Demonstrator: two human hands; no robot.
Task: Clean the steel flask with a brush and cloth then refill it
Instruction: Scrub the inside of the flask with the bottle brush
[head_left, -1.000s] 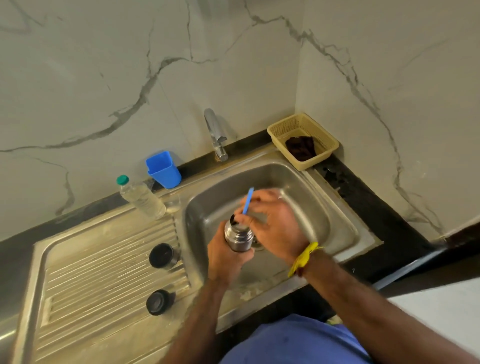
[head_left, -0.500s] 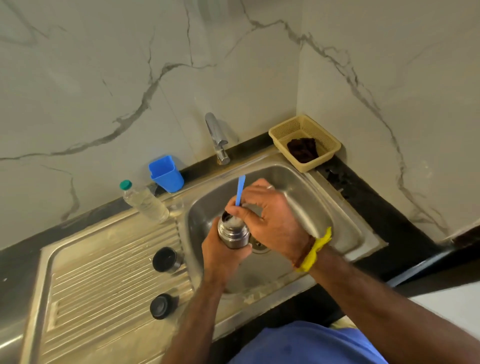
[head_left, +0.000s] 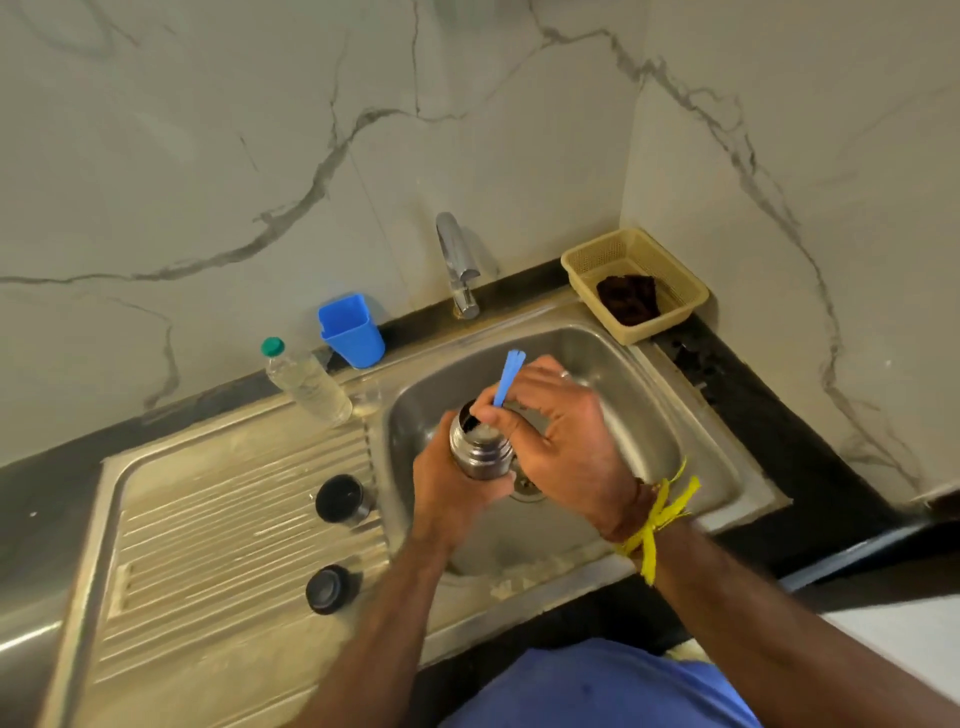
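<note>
My left hand (head_left: 452, 491) grips the lower body of the steel flask (head_left: 479, 447), held upright over the sink basin (head_left: 654, 415). My right hand (head_left: 561, 436) is closed on a blue-handled brush (head_left: 508, 376); its head is down in the flask's mouth and hidden. A dark brown cloth (head_left: 627, 299) lies in the tan basket (head_left: 587, 262) at the back right. Two dark flask caps (head_left: 340, 499) (head_left: 328, 590) sit on the ribbed drainboard (head_left: 208, 530). A clear water bottle (head_left: 306, 382) with a green cap lies tilted behind it.
A chrome tap (head_left: 457, 265) stands behind the basin. A blue plastic cup (head_left: 352, 330) leans at the wall left of it. Marble walls close the back and right sides. A black counter (head_left: 769, 415) borders the sink.
The brush handle has shifted slightly in the flask's mouth while my right hand works it. The flask stays in my left hand over the basin.
</note>
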